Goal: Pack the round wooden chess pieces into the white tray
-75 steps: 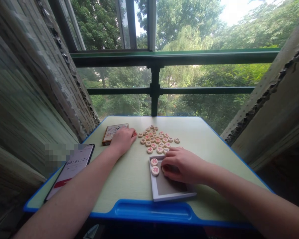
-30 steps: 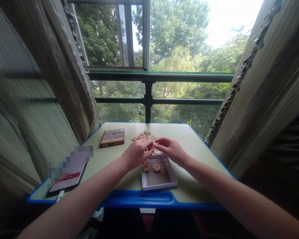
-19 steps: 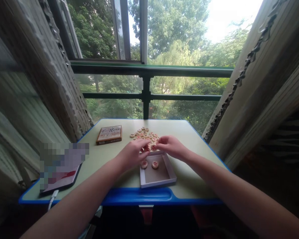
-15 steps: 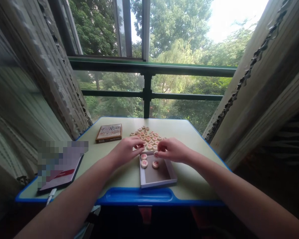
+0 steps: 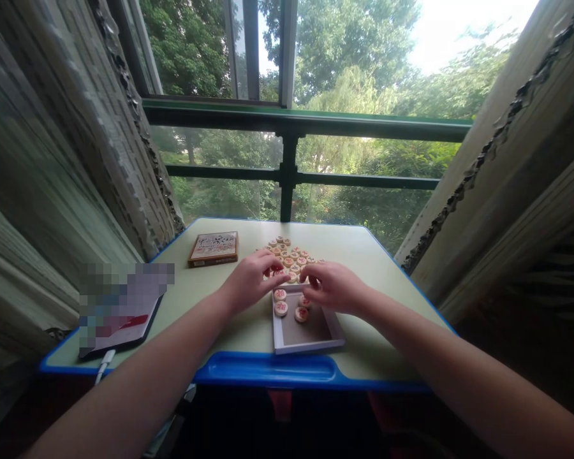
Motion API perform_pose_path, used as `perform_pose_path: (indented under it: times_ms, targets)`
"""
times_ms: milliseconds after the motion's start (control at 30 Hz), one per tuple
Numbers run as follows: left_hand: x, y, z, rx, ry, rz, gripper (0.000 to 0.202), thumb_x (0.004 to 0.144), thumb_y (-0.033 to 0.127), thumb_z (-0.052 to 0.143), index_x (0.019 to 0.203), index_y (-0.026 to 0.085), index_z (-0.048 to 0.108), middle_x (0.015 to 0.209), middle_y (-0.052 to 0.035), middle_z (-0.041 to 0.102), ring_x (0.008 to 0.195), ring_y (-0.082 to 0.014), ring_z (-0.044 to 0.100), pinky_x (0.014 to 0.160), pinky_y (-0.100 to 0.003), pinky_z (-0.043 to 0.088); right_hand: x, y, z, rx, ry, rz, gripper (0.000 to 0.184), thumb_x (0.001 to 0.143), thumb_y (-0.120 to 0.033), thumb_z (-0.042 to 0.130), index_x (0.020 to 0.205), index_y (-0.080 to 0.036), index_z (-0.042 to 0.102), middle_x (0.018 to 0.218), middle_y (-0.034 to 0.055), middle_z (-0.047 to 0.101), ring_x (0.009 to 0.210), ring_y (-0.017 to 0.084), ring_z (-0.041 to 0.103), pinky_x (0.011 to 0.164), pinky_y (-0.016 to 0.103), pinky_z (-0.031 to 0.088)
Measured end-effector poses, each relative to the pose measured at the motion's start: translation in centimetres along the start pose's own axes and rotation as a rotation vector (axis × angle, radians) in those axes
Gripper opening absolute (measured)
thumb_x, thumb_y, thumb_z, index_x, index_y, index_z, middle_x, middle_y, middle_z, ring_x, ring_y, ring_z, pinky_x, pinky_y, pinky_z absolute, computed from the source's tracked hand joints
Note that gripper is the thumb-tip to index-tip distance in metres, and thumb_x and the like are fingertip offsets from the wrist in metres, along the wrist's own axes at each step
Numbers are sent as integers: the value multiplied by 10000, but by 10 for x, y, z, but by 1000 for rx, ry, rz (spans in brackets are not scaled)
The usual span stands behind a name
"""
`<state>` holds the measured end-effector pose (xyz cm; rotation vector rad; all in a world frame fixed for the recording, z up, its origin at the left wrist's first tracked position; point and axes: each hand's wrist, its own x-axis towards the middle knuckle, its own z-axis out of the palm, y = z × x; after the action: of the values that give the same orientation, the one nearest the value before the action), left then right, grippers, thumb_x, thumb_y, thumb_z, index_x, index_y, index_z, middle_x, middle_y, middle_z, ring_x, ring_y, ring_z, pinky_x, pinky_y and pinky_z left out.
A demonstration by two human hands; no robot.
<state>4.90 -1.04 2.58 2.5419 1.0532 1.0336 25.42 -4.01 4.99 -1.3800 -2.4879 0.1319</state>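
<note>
Several round wooden xiangqi pieces (image 5: 301, 261) with red or dark characters lie grouped on the table beyond a shallow open box tray (image 5: 333, 343). My left hand (image 5: 254, 275) is at the near left of this group, thumb and fingers closed around a red-marked xiangqi piece (image 5: 278, 273) partly hidden by the fingers. Over the tray's far right side, my right hand (image 5: 333, 285) has its thumb and fingers apart. Just below its thumb, a piece (image 5: 304, 302) lies in the tray, touching or close to another piece (image 5: 301, 314). Two red-marked pieces (image 5: 280, 308) sit along the tray's left wall.
A flat printed box (image 5: 213, 248) lies at the back left of the pale table (image 5: 182, 319). At the left edge rests a tablet-like device (image 5: 124, 328) with a white cable (image 5: 106, 361). A blue moulded groove (image 5: 272, 368) runs along the front edge; curtains flank the window.
My right hand has let go of a piece, which now lies in the tray, and its fingers have opened. My left hand has shifted slightly over the group. The view has tilted a little.
</note>
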Motion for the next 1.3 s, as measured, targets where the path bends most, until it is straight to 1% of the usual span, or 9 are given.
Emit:
perform_pose_path:
  times_ms: [100,233,300,467,633,767,1000,1167,1300]
  targets:
    - [0,3,0,-22,85,13,277,802,419,586,779,144,621,736,-30,580,626,-115,514,600,-237,435,0,-4,7,179,137,-50,127,773,-237,567,859,-184,643,744,15,655,654,118,543,646,243,399]
    - [-3,5,4,64,210,120,316,789,454,593,746,141,586,692,-19,554,572,-100,477,565,-230,415,0,-11,5,501,285,51,176,825,-240,495,896,-174,642,806,31,668,671,116,567,645,246,434]
    - [-4,5,6,103,263,202,325,781,464,599,734,143,569,674,-15,546,565,-99,475,556,-225,414,0,-14,2,676,250,121,212,837,-308,494,846,-158,644,734,25,642,622,110,545,585,234,425]
    - [-6,6,9,168,313,314,299,797,446,585,736,154,558,652,-11,543,586,-107,504,552,-216,427,1,-17,-2,1010,1,305,312,744,-438,617,763,-128,641,552,-34,493,470,59,392,438,199,297]
    - [-7,9,7,194,320,358,276,806,427,582,767,154,568,684,-23,572,625,-110,538,584,-214,455,3,-14,0,1108,-26,391,333,659,-434,702,784,-132,644,530,-51,455,477,50,366,443,192,264]
    - [-7,12,8,220,327,393,247,805,401,592,786,155,591,684,-21,575,608,-102,536,565,-204,448,5,-11,4,1143,-44,361,325,652,-427,703,776,-134,637,520,-53,461,476,51,370,455,193,266]
    - [-8,13,-1,189,297,329,370,743,409,619,1003,145,616,792,-50,626,578,-102,523,565,-228,460,8,-5,7,1044,30,320,237,674,-363,671,700,-132,625,525,-46,491,496,63,394,477,206,282]
    - [-5,-2,-12,133,86,46,172,735,258,569,823,145,664,659,-4,612,512,-83,467,532,-215,401,4,-7,6,650,58,212,236,724,-363,630,736,-130,665,597,-12,556,547,83,433,509,217,302]
    - [-1,-13,-5,37,-77,-91,139,703,224,562,714,148,678,576,12,593,505,-83,470,522,-203,364,2,-16,10,327,11,147,167,756,-309,601,762,-166,687,612,-7,587,551,88,452,513,215,290]
